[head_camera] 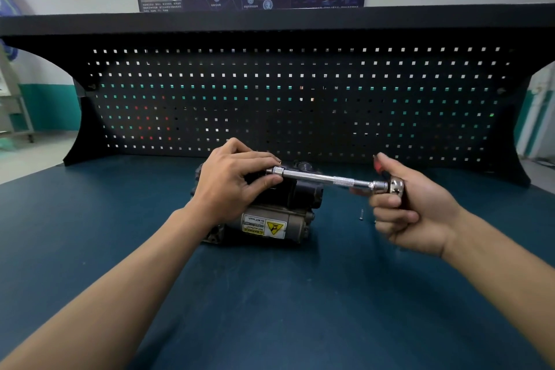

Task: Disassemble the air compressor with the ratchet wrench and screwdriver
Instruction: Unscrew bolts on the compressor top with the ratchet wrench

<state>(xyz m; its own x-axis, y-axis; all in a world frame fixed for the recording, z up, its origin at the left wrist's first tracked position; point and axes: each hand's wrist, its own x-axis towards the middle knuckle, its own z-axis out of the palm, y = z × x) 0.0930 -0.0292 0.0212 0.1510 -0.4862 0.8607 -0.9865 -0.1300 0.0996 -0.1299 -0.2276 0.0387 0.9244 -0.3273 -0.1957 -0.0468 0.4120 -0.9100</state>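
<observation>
The air compressor [271, 219], dark with a yellow warning label, lies on the blue bench at the centre. Above it I hold the ratchet wrench [327, 179] level, its long chrome extension pointing left. My left hand [231, 186] pinches the socket end of the extension between thumb and fingers, just over the compressor's black top. My right hand [411, 207] grips the wrench's handle below the chrome ratchet head; a red part of the handle shows above my thumb. The screwdriver is not in view.
A small loose screw [362, 214] lies on the blue bench top [270, 309] to the right of the compressor. A black pegboard [300, 99] stands along the back edge of the bench, with its side brackets at both ends.
</observation>
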